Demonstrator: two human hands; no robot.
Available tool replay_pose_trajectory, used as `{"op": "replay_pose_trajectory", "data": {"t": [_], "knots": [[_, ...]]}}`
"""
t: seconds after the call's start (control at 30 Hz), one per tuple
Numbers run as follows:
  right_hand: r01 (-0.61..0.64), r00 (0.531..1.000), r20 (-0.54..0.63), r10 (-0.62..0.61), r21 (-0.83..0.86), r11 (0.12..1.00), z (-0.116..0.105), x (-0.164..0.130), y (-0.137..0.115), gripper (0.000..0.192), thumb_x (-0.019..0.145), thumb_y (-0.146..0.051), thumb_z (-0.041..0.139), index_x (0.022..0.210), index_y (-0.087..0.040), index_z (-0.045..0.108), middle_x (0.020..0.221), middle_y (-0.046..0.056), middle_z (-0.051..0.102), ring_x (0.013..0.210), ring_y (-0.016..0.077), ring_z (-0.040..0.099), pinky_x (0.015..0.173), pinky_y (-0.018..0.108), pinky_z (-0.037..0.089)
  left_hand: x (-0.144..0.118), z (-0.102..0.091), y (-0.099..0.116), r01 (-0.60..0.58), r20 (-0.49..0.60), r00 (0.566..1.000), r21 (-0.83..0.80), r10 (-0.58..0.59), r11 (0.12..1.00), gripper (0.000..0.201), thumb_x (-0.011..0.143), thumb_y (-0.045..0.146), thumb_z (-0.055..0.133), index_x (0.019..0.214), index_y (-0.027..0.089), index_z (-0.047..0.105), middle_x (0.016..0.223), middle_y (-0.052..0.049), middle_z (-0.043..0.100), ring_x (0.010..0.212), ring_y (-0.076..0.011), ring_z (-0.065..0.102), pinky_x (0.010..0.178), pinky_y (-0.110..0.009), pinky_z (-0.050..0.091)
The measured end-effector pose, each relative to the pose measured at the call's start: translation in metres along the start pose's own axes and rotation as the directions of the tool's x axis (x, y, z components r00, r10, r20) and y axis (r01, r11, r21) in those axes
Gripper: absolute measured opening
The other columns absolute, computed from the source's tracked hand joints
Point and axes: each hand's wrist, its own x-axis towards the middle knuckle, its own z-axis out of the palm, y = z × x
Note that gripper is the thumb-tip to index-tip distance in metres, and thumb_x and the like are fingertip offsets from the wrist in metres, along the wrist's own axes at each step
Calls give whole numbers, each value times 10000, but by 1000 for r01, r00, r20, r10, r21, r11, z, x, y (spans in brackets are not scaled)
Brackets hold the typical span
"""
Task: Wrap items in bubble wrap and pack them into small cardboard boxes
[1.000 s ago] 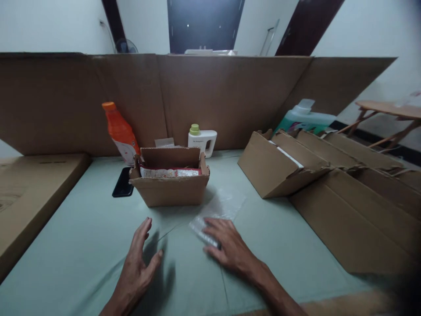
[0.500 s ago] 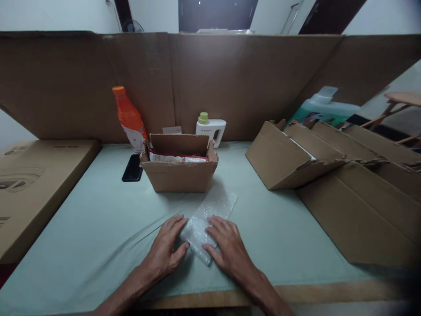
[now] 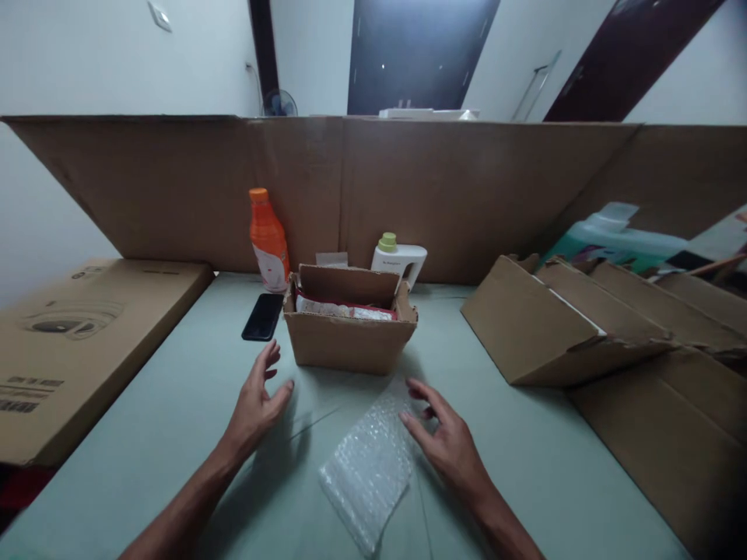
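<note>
Head view: small open cardboard box (image 3: 348, 342) at mid-table (image 3: 175, 420), holding a red-edged packet (image 3: 341, 309). Just in front of the box, a sheet of bubble wrap (image 3: 369, 470) lying flat. Right hand (image 3: 447, 443) at the sheet's far right edge, fingers spread, grip released, fingertips (image 3: 408, 420) touching the wrap. Left hand (image 3: 257, 400) raised front-left of the box, open, grasping nothing, apart from the wrap. Left of the box, a black phone (image 3: 263, 316); behind it, an orange bottle (image 3: 268, 239) and a white jug (image 3: 401, 260). Right of the box, flattened cartons (image 3: 542, 327).
</note>
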Motion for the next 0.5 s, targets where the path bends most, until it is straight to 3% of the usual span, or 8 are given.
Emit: {"op": "replay_pose_trajectory", "data": {"t": [0.1, 0.23, 0.3, 0.4, 0.5], "knots": [[-29, 1000, 7, 30, -28, 999, 13, 49, 11, 583, 767, -412, 663, 1287, -156, 604, 1220, 167, 711, 1079, 327, 689, 813, 425, 581, 38, 9, 0, 20, 16, 1000, -31, -20, 999, 798, 796, 363, 633, 1510, 188, 325, 1521, -208, 442, 1324, -338, 523, 1040, -534, 461], [-69, 998, 7, 69, 11, 998, 33, 95, 11, 427, 794, -384, 566, 1128, -139, 669, 1036, 141, 761, 882, 288, 714, 780, 415, 569, 69, 30, -2, -9, 96, 995, -42, 13, 999, 664, 810, 301, 573, 1442, 161, 420, 1340, -157, 602, 1156, -287, 616, 956, -456, 517], [-98, 995, -10, 98, 16, 995, 34, 105, 12, 400, 795, -349, 550, 1115, -145, 675, 1040, 135, 762, 861, 273, 706, 787, 411, 564, 73, 35, -2, -16, 108, 994, -36, 20, 999, 642, 831, 283, 552, 1448, 166, 414, 1329, -140, 607, 1152, -276, 614, 958, -439, 514], [-111, 993, -35, 112, 38, 993, 14, 93, 5, 394, 807, -329, 562, 1147, -170, 681, 1116, 119, 752, 958, 269, 697, 851, 413, 557, 58, 29, 0, -21, 73, 997, -5, 21, 1000, 702, 846, 281, 572, 1503, 180, 345, 1424, -153, 536, 1275, -297, 546, 1019, -455, 479], [-30, 999, 43, 25, 106, 994, -29, 41, -18, 238, 880, -370, 604, 1042, -252, 733, 1036, 67, 760, 947, 260, 701, 876, 430, 563, 20, 20, 3, -126, 20, 992, 135, 124, 983, 670, 878, 273, 583, 1507, 211, 362, 1448, -155, 524, 1322, -306, 514, 1070, -487, 446]]}}
